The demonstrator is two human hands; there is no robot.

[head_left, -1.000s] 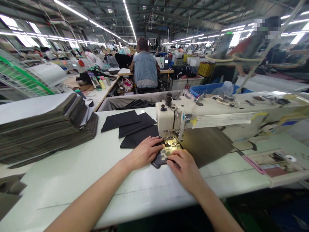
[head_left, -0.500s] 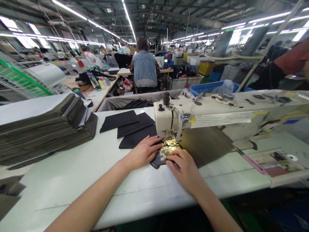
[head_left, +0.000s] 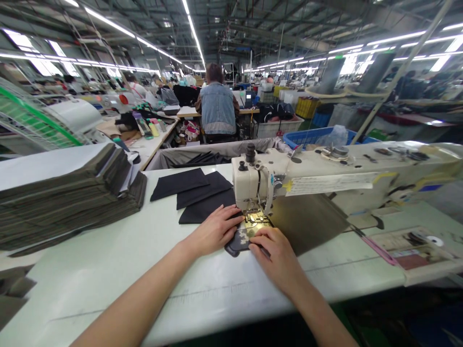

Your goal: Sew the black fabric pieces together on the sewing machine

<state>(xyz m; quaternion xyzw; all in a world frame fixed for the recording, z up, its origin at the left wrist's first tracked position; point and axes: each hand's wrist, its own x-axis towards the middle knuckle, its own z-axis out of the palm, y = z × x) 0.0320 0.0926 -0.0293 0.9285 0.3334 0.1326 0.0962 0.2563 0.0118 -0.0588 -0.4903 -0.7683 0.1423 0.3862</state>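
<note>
My left hand [head_left: 219, 227] lies palm down with fingers stretched towards the needle area of a cream sewing machine [head_left: 253, 180]. Its fingertips touch dark fabric beside the brassy needle plate [head_left: 257, 220]. My right hand [head_left: 277, 250] is just right of the worn dark plate [head_left: 237, 243] in front of the needle. Its thumb and fingers are curled together, and what they hold, if anything, is hidden. Several black fabric pieces [head_left: 206, 207] overlap on the table left of the machine head. A flat brownish sheet [head_left: 307, 224] extends under the machine arm.
A tall stack of dark olive fabric pieces [head_left: 68, 193] stands at the left. Pink-handled scissors or tweezers [head_left: 379, 248] lie beside a tray [head_left: 415, 250] at the right. Behind the table are a grey cloth-lined bin [head_left: 170, 156], a blue basket [head_left: 302, 138] and a seated person [head_left: 217, 108].
The view has tilted slightly, so the scene sits a little lower. Both hands stay almost in place. A person's reddish sleeve at the right edge has gone from view.
</note>
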